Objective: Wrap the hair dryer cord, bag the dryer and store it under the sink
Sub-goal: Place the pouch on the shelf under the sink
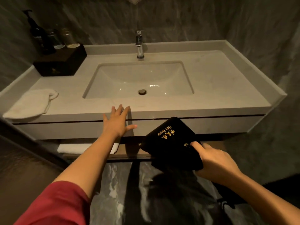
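fingers of right hand clench black dryer bag; left hand splayed before drawer front.

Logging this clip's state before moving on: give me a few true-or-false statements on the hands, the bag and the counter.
1. The right hand grips the black hair dryer bag. True.
2. The left hand holds a towel. False: it is open and empty, at the vanity's front edge.
3. The white towel lies on the counter left of the basin. True.
4. The faucet is running. False: no water shows.
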